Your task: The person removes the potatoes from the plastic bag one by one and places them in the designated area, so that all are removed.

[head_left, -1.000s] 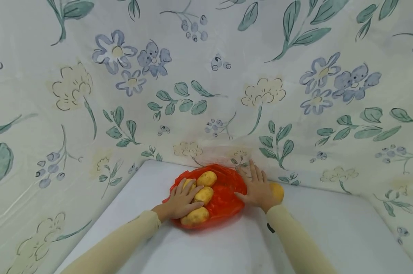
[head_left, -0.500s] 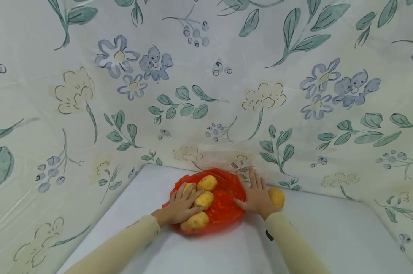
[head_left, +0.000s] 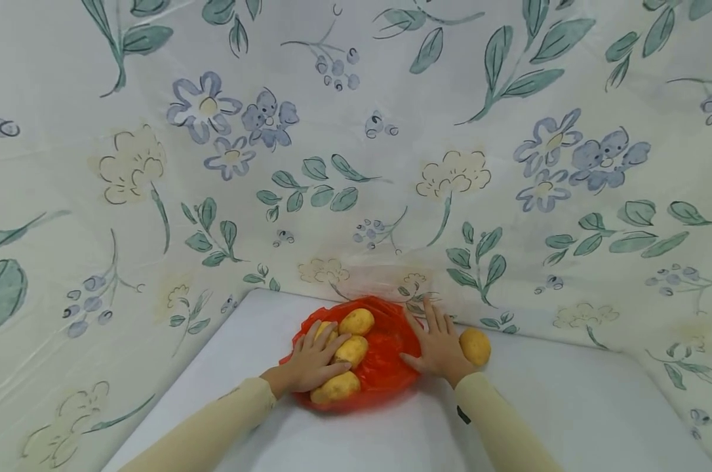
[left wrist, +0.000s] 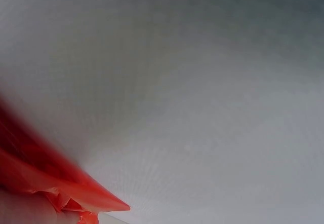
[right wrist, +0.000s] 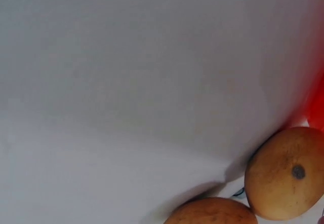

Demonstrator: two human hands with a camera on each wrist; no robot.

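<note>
On the white table lies a red plastic bag (head_left: 388, 357) with several yellow potatoes on its left part. My left hand (head_left: 309, 366) rests over these potatoes with its fingers spread, partly covering the far-left one; the front potato (head_left: 336, 388) and the back potato (head_left: 356, 322) show beside it. At the bag's right edge is my right hand (head_left: 441, 351), fingers straight and spread. A loose potato (head_left: 475, 347) sits just right of that hand. Two potatoes show in the right wrist view, one with a dark spot (right wrist: 283, 173). The left wrist view catches the bag's edge (left wrist: 55, 183).
Behind the bag rises a floral-patterned sheet (head_left: 356, 164), which also covers the left side. The white tabletop (head_left: 568, 406) extends to the right and toward the front. The table's back edge runs close behind the bag.
The head view has tilted slightly, so the scene sits lower. My right hand has shifted a little left, uncovering more of the loose potato. The left hand keeps its place on the potatoes.
</note>
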